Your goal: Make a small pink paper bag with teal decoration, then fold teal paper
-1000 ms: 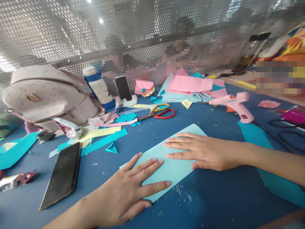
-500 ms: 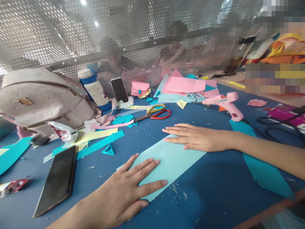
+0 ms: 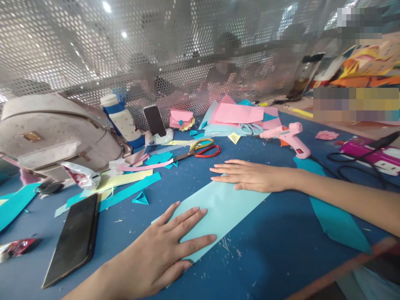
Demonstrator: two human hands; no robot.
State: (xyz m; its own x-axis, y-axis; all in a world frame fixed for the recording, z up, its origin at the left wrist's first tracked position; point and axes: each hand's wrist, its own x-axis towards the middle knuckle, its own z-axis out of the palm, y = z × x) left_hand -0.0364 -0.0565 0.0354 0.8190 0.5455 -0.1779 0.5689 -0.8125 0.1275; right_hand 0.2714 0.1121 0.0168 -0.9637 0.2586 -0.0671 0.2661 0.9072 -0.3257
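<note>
A pale blue sheet of paper (image 3: 225,208) lies flat on the dark blue tabletop, slanting up to the right. My left hand (image 3: 162,250) rests on its near left end with the fingers spread. Across its far right end lies my right hand (image 3: 256,177), palm down and fingers stretched out flat. Both hands are open and grip nothing. Parts of the paper under them are hidden. Scissors (image 3: 196,150) with one yellow and one red handle lie beyond the paper. A small folded blue paper piece (image 3: 141,197) is left of it.
A black phone (image 3: 71,239) lies at the left, before a pale backpack (image 3: 56,133) and a bottle (image 3: 121,121). A pink glue gun (image 3: 293,139) and a power strip (image 3: 371,152) are at the right. Pink sheets (image 3: 240,113) lie at the back, below perforated metal (image 3: 187,41).
My right hand has slid slightly left and up along the paper's far end. My left hand stays nearly in place. The view has shifted a little.
</note>
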